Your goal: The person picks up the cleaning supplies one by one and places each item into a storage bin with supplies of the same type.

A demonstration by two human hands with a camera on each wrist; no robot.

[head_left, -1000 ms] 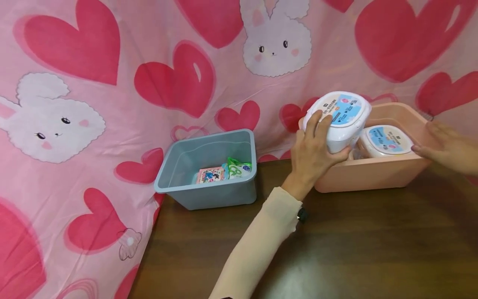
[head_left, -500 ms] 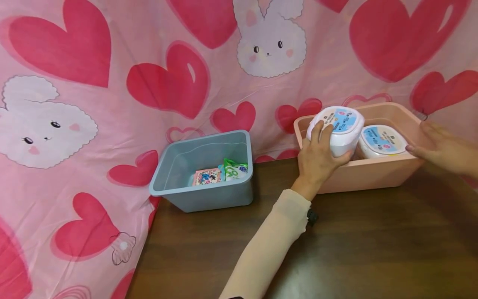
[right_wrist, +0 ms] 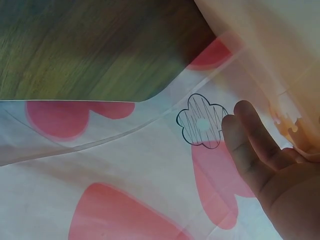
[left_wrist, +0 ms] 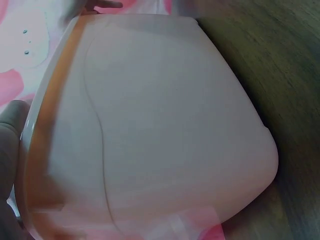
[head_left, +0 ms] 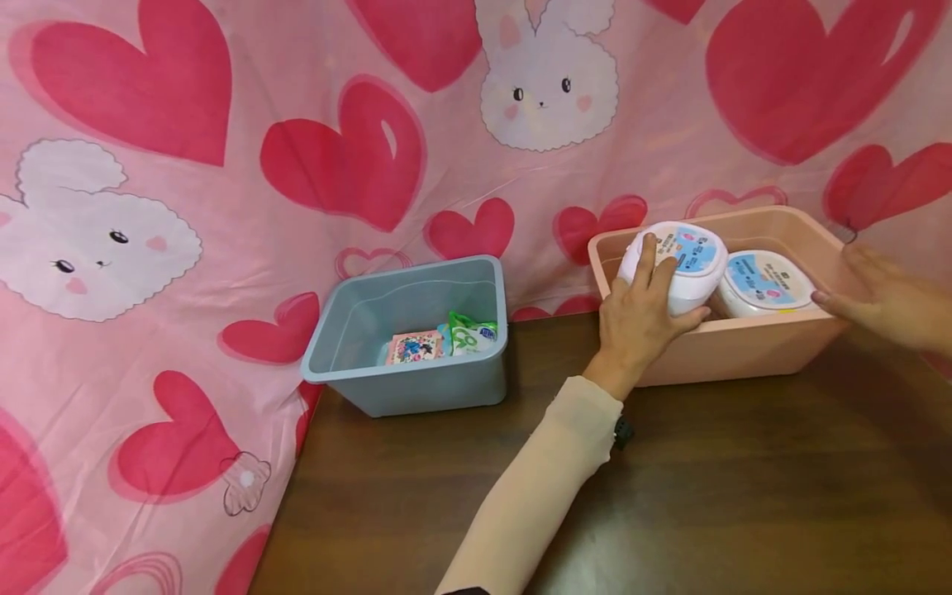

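Note:
In the head view my left hand (head_left: 635, 318) grips a white rounded tub (head_left: 687, 285) with a blue-and-cream label on its lid. That tub sits tilted inside the left part of the peach bin (head_left: 744, 351), its base hidden by the front wall. Beside it in the bin lies a second, similar tub (head_left: 769, 281). At the bin's right end is my right hand (head_left: 885, 293), its thumb by the front rim. Two fairly straight fingers (right_wrist: 250, 145) show in the right wrist view. The left wrist view is mostly filled by the bin's outer wall (left_wrist: 165, 110).
A grey-blue bin (head_left: 427, 392) stands to the left on the brown wooden table (head_left: 706, 496). In it lie a pink patterned box (head_left: 416, 347) and a green-and-white packet (head_left: 472, 337). A pink heart-and-rabbit cloth (head_left: 446, 165) hangs behind.
My left hand has lowered the tub from above the rim into the peach bin's left part, mostly in the first half second. My right hand stays at the bin's right end.

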